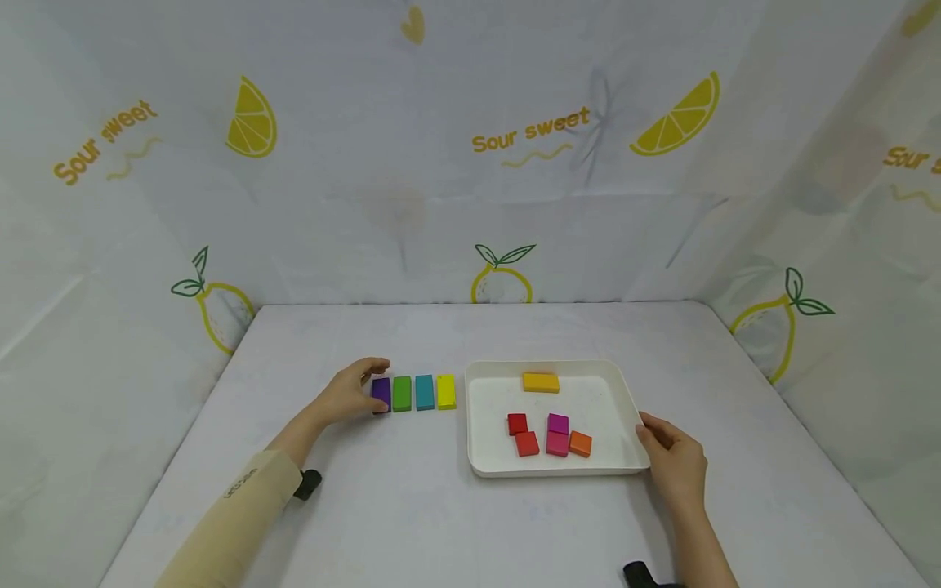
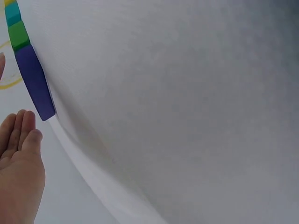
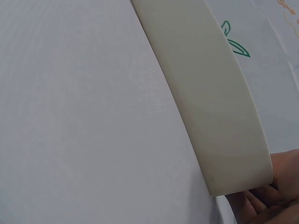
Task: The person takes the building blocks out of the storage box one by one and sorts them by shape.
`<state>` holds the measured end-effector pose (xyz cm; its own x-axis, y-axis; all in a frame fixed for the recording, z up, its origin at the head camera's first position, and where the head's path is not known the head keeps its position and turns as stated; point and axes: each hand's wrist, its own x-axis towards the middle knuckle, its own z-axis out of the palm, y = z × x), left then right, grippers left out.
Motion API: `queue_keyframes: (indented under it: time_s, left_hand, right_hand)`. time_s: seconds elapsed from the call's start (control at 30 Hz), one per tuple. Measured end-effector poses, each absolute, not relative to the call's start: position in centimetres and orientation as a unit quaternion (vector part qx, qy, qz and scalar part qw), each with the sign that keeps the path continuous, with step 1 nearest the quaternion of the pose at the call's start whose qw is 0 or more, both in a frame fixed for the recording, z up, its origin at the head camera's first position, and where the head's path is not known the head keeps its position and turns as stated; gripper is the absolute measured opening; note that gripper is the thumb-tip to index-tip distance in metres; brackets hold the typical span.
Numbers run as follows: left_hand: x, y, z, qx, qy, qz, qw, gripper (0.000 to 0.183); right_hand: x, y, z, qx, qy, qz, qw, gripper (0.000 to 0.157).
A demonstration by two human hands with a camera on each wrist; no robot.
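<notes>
On the left of the table, my left hand (image 1: 351, 394) is spread around the left side of a purple block (image 1: 381, 394), thumb by its near end and fingers beyond its far end. In the left wrist view, the fingers look fairly straight, with a gap between them and the purple block (image 2: 35, 84). A green block (image 1: 402, 394), a blue block (image 1: 425, 392) and a yellow block (image 1: 446, 392) continue the row rightward. My right hand (image 1: 675, 461) holds the right edge of a white tray (image 1: 485, 400), thumb at the rim; the right wrist view shows the tray's outer wall (image 3: 210, 93) against this hand.
Inside the tray lie a yellow-orange block (image 1: 540, 382), two red blocks (image 1: 527, 443), two magenta blocks (image 1: 557, 443) and an orange block (image 1: 581, 443). A white cloth covers the table (image 1: 412, 523). A lemon-printed curtain (image 1: 353, 229) hangs behind and at both sides.
</notes>
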<state>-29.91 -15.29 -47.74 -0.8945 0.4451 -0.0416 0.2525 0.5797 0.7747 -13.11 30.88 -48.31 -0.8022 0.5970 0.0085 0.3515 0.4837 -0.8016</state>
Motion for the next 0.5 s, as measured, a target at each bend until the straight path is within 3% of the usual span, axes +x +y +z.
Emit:
queue_keyframes:
  time_s: [0.5]
  left_hand:
    - [-27.5,-8.7,-47.0,0.151,0.861,0.48,0.066,0.072]
  right_hand:
    - [-13.0,31.0,-48.3,-0.278,-0.848,0.428,0.143,0.035]
